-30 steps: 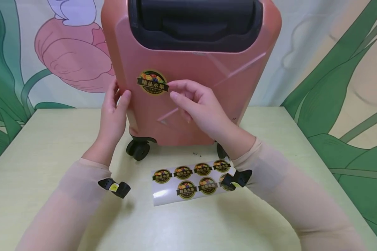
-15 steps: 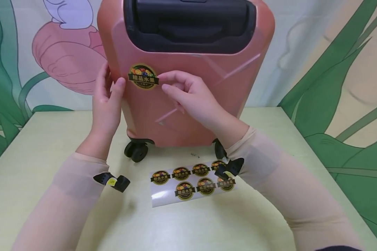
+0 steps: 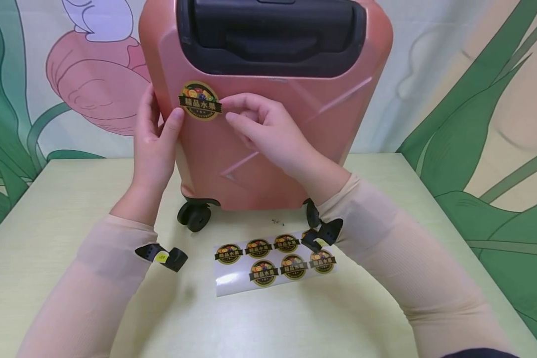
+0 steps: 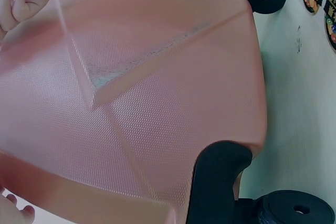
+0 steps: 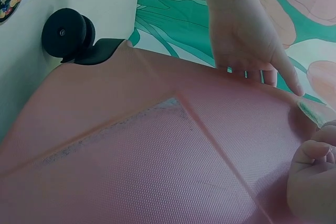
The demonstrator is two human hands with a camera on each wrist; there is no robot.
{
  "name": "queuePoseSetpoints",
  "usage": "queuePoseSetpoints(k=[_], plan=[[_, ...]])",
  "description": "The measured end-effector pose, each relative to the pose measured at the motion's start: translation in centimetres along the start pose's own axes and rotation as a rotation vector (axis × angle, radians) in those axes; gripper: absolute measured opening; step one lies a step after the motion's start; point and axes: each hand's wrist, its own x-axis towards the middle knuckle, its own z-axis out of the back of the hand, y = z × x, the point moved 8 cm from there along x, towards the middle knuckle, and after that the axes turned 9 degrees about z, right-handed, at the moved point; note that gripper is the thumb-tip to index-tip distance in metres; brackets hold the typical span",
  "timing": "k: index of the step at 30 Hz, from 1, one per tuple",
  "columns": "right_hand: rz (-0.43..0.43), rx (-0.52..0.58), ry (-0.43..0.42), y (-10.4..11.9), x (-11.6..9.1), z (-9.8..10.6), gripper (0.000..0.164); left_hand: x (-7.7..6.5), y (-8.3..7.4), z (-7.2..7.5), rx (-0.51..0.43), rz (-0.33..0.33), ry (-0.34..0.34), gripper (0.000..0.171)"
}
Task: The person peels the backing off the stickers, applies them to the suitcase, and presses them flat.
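A round fruit sticker (image 3: 200,101) with a black banner lies over the upper left of the pink suitcase (image 3: 268,179) in the head view. My right hand (image 3: 268,124) pinches the banner's right end between thumb and index finger. The left hand (image 3: 154,134) rests along the suitcase's left edge, fingers at the side. Its thumb lies at the sticker's lower left rim. From the right wrist, the sticker (image 5: 313,113) shows edge-on between the left thumb and the right hand (image 5: 312,177). The left wrist view catches only left fingertips (image 4: 16,211) at the suitcase's side.
A glossy sheet (image 3: 232,283) of several matching stickers lies on the pale table (image 3: 71,209) before the suitcase. Black wheels (image 3: 194,216) stand under the case, and a black handle recess (image 3: 273,62) is at its top. A painted wall covering (image 3: 103,89) hangs behind.
My right hand has carried the sticker up and left across the suitcase front, closer to the left thumb. The left hand stays at the suitcase edge. The head view has shifted slightly.
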Motion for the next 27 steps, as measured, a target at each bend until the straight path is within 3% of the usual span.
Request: queuePoseSetpoints(k=[9,27], plan=[[0.016,0.051,-0.012,0.08,0.45,0.03,0.022,0.12,0.04,0.01,0.004,-0.005,-0.018,0.060],[0.027,0.025,-0.003,0.31,0.65,-0.24,0.021,0.31,0.06,0.06,-0.010,-0.032,-0.045,0.059]])
